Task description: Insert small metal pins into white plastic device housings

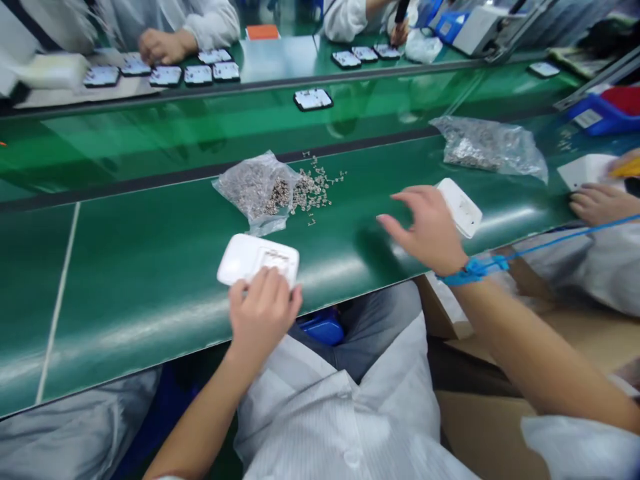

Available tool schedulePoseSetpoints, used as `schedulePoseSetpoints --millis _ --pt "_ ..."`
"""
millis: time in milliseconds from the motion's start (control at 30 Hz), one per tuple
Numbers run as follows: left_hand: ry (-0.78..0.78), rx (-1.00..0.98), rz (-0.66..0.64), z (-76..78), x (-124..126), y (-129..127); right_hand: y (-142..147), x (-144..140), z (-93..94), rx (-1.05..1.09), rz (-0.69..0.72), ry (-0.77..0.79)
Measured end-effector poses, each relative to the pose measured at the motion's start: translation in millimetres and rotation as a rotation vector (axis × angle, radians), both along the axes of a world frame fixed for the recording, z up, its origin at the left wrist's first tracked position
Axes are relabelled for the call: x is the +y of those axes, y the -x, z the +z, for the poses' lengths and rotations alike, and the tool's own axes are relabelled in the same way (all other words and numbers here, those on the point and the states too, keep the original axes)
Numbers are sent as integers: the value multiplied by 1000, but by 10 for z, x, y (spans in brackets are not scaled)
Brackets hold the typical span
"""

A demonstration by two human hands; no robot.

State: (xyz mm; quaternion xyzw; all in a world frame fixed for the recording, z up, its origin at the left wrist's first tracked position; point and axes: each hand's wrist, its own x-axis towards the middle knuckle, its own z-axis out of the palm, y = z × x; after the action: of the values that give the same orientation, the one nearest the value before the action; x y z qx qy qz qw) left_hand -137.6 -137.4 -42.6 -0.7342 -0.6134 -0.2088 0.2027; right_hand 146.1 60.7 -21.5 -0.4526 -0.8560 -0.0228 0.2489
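My left hand (261, 308) is at the bench's near edge, its fingers closed on the near side of a white plastic cover (239, 259). The cover has a shallow recess with small bits in it, partly hidden by my fingers. Nothing is in my right hand (425, 227), which hovers over the green bench with thumb and fingers apart. Just beyond its wrist lies a second white plastic cover (461, 208). Between and behind my hands, small metal parts (313, 188) spill out of a clear plastic bag (253, 187).
Another clear bag of metal parts (483, 148) lies at right. A co-worker's hand (597, 203) touches a white piece there. Across a raised ledge, other people handle black-and-white units (199, 75); one such unit (313, 99) sits on the green strip. A blue cord (565, 237) trails from my right wrist.
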Motion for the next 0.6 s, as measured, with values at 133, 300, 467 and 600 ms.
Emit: schedulePoseSetpoints --millis 133,300,467,600 --pt "-1 53 181 21 -356 806 -717 99 -393 68 -494 -231" --pt "-169 157 369 107 -357 1278 -675 -151 -595 -41 -565 -30" --pt "-135 63 -161 68 214 573 -33 -756 -277 -133 -311 20" --pt "-100 197 -612 -40 619 -62 352 -762 44 -12 18 83"
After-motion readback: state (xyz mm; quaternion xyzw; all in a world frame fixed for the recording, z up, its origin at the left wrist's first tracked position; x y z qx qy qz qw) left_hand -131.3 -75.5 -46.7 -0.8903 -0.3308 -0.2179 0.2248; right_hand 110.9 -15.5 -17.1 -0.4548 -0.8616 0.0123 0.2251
